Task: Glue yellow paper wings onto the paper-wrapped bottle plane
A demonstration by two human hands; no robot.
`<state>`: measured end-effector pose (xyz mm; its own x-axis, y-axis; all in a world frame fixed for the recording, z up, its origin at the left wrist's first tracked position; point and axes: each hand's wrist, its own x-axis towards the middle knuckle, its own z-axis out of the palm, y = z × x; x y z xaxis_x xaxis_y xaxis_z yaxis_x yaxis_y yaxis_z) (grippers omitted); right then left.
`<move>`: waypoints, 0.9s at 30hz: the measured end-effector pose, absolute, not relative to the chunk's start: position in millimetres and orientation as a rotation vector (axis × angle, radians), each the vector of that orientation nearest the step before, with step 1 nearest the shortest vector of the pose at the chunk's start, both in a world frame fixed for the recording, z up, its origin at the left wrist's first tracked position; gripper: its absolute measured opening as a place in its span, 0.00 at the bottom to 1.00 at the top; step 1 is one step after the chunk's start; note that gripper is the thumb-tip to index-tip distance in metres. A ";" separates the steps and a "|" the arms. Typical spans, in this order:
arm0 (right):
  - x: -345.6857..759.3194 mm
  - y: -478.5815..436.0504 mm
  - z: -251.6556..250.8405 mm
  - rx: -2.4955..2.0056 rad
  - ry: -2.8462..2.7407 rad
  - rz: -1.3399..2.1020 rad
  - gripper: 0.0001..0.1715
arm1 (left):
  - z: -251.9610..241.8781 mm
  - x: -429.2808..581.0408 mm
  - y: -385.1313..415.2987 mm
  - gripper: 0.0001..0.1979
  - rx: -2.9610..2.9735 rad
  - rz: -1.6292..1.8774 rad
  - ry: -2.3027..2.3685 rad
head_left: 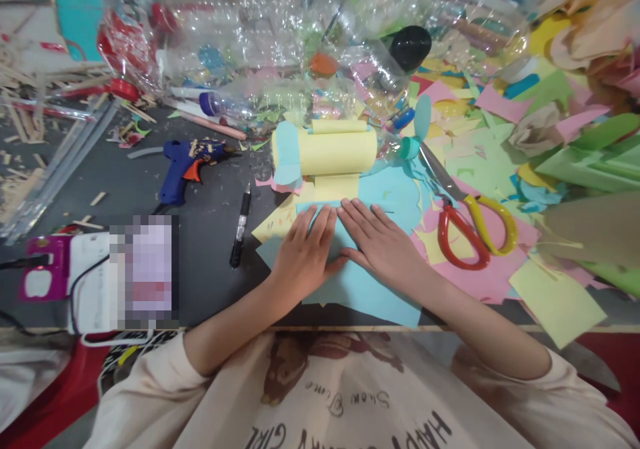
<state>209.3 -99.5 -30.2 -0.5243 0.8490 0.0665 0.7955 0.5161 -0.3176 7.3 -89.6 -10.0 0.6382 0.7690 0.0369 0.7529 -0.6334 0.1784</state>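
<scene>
My left hand (306,256) and my right hand (376,239) lie flat, fingers stretched forward, on a light blue paper sheet (370,296). Their thumbs meet or nearly meet over the sheet. Just beyond my fingertips is a plastic bottle wrapped in yellow paper (337,152), lying on its side, with light blue paper pieces at its left end and a teal cap (410,147) at its right. A black pen (241,228) rests left of my left hand. Scissors with red and yellow handles (475,229) lie open on paper to the right of my right hand.
A blue glue gun (183,169) lies at the left, near wooden sticks (23,196) and a power strip (90,279) with cables. Clear plastic bottles (280,29) crowd the back. Coloured paper scraps (475,156) cover the right side.
</scene>
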 end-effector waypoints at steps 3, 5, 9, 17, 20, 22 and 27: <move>210.9 -98.6 -31.4 -1.378 -2.565 0.346 0.41 | -13.5 8.4 -86.2 0.35 2.755 0.169 1.240; 212.0 -97.5 -31.4 -1.366 -2.577 0.324 0.40 | -17.6 8.9 -85.4 0.36 2.798 0.221 1.226; 214.0 -95.6 -30.5 -1.333 -2.589 0.343 0.40 | -24.5 9.1 -87.1 0.36 2.795 0.293 1.240; 207.0 -92.9 -22.9 -1.332 -2.571 0.368 0.30 | -21.6 6.9 -83.5 0.35 2.757 0.225 1.179; 200.8 -91.0 -19.6 -1.299 -2.553 0.349 0.22 | -20.4 6.1 -80.6 0.36 2.770 0.230 1.145; 198.5 -89.9 -17.7 -1.297 -2.534 0.335 0.18 | -20.4 5.8 -79.8 0.36 2.775 0.250 1.135; 206.4 -91.8 -12.2 -1.391 -2.494 0.267 0.14 | -20.7 5.5 -79.9 0.38 2.777 0.226 1.177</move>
